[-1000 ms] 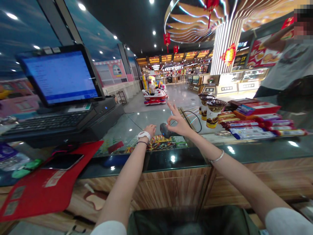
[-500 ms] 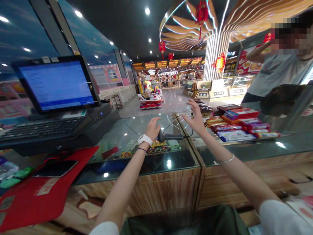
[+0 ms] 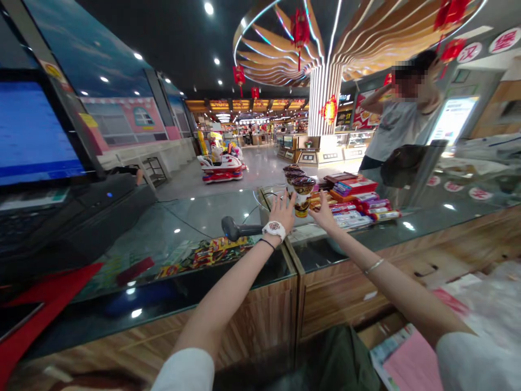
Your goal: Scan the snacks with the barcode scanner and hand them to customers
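Both my arms reach out over the glass counter [image 3: 195,217]. My left hand [image 3: 282,213], with a white watch on its wrist, has its fingers spread just left of a brown-and-white paper cup [image 3: 302,190]. On the cup's right side is my right hand [image 3: 324,213], fingers apart and close to it; I cannot tell whether it touches. Two more cups [image 3: 293,172] stand behind the first one. A dark handheld barcode scanner [image 3: 236,229] lies on the glass to the left of my left wrist, with its cable looping behind. Neither hand holds anything.
Stacked candy bars [image 3: 354,206] lie right of the cups. A person in a grey shirt [image 3: 396,127] stands across the counter behind a dark bag [image 3: 402,163]. A till screen [image 3: 32,133] and a red mat [image 3: 44,293] are at the left.
My right hand has let go of the scanner, which now lies on the glass. Both hands have moved right to the front cup. My view has swung to the right.
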